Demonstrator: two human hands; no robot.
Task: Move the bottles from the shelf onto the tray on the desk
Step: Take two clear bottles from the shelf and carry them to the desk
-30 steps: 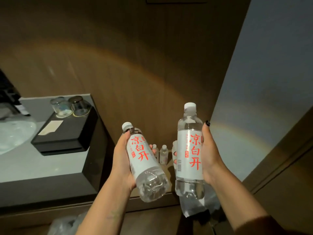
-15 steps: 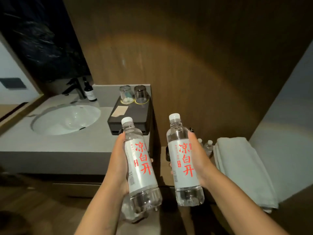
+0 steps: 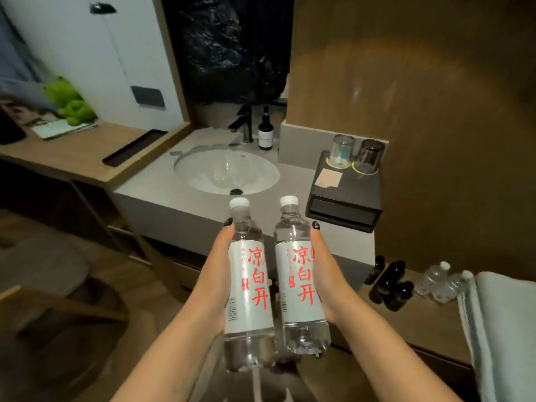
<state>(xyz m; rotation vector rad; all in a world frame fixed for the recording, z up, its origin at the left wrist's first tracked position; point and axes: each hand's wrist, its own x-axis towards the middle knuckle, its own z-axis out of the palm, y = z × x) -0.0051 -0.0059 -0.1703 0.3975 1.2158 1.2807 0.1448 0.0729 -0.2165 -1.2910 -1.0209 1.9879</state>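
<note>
The person's left hand is wrapped around a clear plastic water bottle with a white cap and a white label bearing red characters, and the right hand grips a matching second bottle; both are held upright, just beside each other, in front of the grey counter with its white oval sink. Far to the left, a long, shallow black tray lies on the wooden desk. To the right, on a low wooden shelf, stand what look like two small clear bottles beside dark ones, though that corner is dim.
</note>
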